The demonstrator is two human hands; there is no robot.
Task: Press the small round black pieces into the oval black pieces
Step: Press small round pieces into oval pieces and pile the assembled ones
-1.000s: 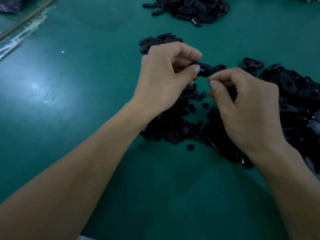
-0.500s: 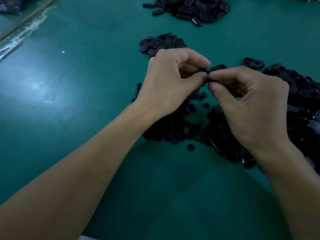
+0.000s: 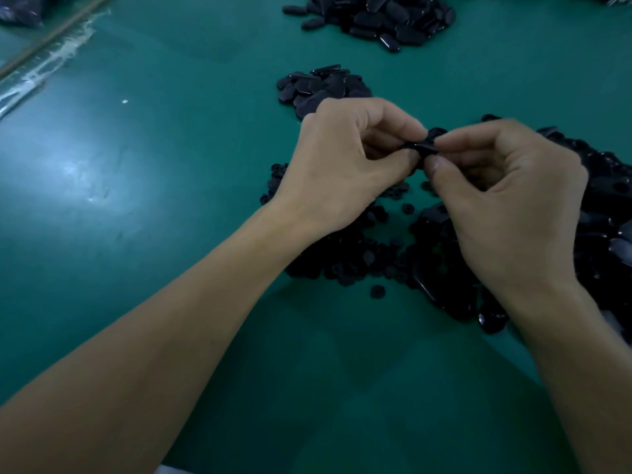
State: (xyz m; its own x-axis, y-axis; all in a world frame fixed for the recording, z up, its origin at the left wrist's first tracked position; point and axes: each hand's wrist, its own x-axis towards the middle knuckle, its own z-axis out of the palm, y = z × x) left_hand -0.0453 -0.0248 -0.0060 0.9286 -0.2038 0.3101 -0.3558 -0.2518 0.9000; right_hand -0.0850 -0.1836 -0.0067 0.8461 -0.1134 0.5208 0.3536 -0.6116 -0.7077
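My left hand and my right hand meet above the green table, and both pinch one oval black piece between thumb and fingertips. Most of that piece is hidden by the fingers, and I cannot make out a small round piece on it. Under my hands lies a heap of small round black pieces. A large pile of oval black pieces spreads to the right, partly covered by my right hand.
A small pile of oval pieces lies just beyond my left hand, and a bigger pile sits at the far edge. Clear plastic wrap and a strip lie at the far left. One round piece lies alone nearer to me.
Both hands have drifted slightly right and closed together, so the oval piece that stuck out between them is now mostly covered by the fingertips.
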